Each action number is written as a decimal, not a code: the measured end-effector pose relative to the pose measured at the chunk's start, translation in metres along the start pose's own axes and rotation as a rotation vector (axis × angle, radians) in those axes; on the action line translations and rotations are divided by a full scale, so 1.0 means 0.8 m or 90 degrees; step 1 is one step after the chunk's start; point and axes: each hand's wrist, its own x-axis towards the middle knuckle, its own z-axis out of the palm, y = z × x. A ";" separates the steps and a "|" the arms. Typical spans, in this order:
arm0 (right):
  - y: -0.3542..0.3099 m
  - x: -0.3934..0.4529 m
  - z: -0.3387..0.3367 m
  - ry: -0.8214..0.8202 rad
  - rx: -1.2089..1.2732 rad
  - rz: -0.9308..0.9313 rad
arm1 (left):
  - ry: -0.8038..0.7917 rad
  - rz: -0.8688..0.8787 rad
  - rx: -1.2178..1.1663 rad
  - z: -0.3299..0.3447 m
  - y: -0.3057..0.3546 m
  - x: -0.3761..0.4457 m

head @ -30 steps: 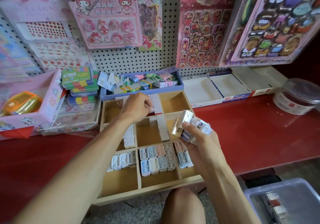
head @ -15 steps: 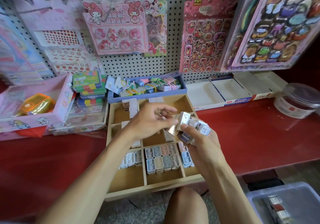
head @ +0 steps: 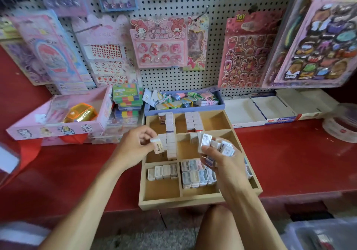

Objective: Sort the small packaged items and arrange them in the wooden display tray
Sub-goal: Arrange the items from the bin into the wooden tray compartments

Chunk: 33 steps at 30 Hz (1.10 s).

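Left hand (head: 135, 145) pinches one small packet (head: 158, 146) over the wooden tray (head: 180, 201) — right hand (head: 222, 163) grips a bunch of packets (head: 216, 145).

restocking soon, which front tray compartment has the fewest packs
The front-left compartment: a single short row of white packs, while the front-middle compartment holds two rows.

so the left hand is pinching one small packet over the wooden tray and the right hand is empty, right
Not quite. The left hand does pinch one small packet over the wooden tray, but the right hand is not empty: the head view shows it gripping a bunch of packets.
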 end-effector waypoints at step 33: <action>-0.008 -0.028 -0.017 -0.101 -0.176 -0.088 | -0.214 0.100 -0.034 0.060 0.100 -0.028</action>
